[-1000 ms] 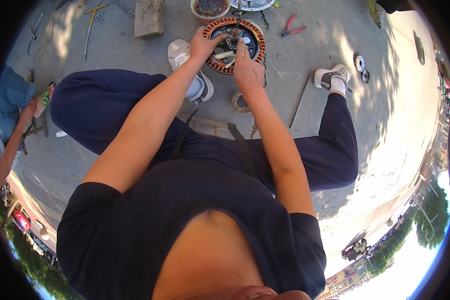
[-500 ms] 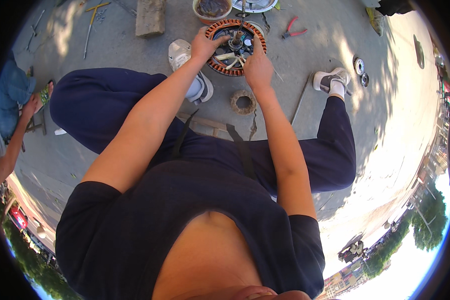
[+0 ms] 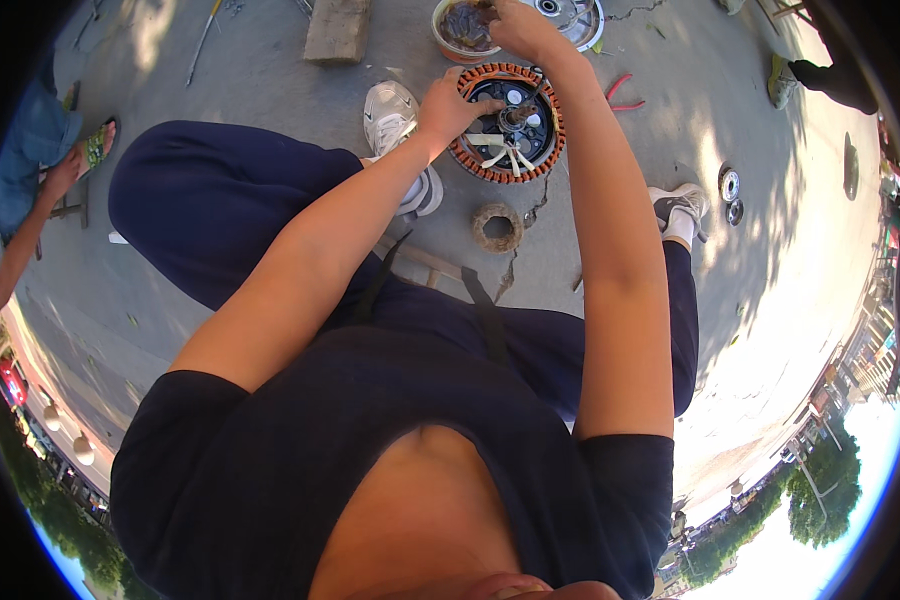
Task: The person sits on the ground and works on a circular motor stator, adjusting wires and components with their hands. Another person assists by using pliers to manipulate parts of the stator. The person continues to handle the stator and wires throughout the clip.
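Observation:
My left hand grips the upper-left of a round motor stator with copper windings round its edge, thumb reaching toward the upright shaft at its centre. Pale strips fan out on the stator's dark inner plate. My right hand is beyond it, fingers bent at the rim of a round tub with dark, glossy contents; what they hold, if anything, is hidden. A silver wheel cover lies behind that hand.
A wooden block, red pliers, a rough ring, two metal discs and a long tool lie on cracked concrete. Another person's hand is at the left; someone's shoe is upper right.
My right hand has left the stator and moved up to the tub. My left hand stays on the stator, which now appears lower and further right in view.

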Action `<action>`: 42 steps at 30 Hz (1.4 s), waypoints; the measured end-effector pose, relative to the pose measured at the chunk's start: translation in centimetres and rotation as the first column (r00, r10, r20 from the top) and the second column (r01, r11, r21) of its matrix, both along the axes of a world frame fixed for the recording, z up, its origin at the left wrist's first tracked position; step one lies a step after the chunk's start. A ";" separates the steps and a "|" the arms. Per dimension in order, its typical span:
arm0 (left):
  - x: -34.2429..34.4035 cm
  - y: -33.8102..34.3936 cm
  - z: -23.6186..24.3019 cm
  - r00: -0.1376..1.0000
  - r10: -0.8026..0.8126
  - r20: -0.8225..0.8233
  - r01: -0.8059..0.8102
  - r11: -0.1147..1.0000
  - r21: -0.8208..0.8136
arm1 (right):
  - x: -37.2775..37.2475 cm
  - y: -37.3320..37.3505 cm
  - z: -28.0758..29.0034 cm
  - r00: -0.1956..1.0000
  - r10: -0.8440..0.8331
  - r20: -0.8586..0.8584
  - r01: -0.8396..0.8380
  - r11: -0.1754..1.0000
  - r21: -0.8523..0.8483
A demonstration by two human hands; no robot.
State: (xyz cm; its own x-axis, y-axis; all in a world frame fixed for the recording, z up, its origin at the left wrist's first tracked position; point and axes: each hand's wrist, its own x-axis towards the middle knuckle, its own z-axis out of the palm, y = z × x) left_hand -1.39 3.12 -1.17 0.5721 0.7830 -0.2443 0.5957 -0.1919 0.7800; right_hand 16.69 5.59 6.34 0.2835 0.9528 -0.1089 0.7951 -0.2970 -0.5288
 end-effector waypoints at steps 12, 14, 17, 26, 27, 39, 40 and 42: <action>0.5 0.1 0.6 0.998 -0.041 -0.041 0.038 0.997 -0.070 | -2.5 2.6 -2.9 0.769 0.516 0.377 -0.329 0.826 -0.458; 0.4 0.2 0.6 0.999 -0.022 -0.036 0.020 0.997 -0.069 | -2.9 2.7 -2.6 0.753 0.533 0.386 -0.339 0.817 -0.467; 0.5 0.2 0.4 1.000 -0.024 -0.010 0.023 0.997 -0.073 | -2.8 2.1 -3.2 0.752 0.500 0.430 -0.326 0.848 -0.417; 0.4 0.7 1.3 0.999 -0.040 0.006 0.040 0.996 -0.077 | -2.8 2.2 -4.2 0.741 0.493 0.457 -0.316 0.855 -0.411; 0.4 0.7 1.3 0.999 -0.035 0.003 0.035 0.996 -0.078 | -3.0 2.3 -3.8 0.731 0.498 0.466 -0.318 0.853 -0.413; 0.5 1.6 -1.0 0.993 -0.078 0.090 0.083 0.995 -0.054 | 0.9 -6.4 9.8 0.674 -0.051 -0.737 0.063 0.998 -0.012; 0.5 1.7 -1.1 0.992 -0.086 0.088 0.090 0.995 -0.047 | 0.5 -8.6 10.7 0.629 -0.059 -0.775 0.130 0.991 0.030; 0.5 2.2 -1.4 0.990 -0.110 0.090 0.113 0.993 -0.030 | 0.5 -12.8 11.3 0.480 -0.103 -0.871 0.318 0.946 0.064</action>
State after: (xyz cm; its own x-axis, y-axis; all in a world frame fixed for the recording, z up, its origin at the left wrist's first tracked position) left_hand -0.84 5.32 -2.53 0.6755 0.7052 -0.2154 0.5012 -0.2248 0.8356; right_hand 17.18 -7.22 17.63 0.3496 0.9058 -0.2394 -0.1452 -0.2001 -0.9690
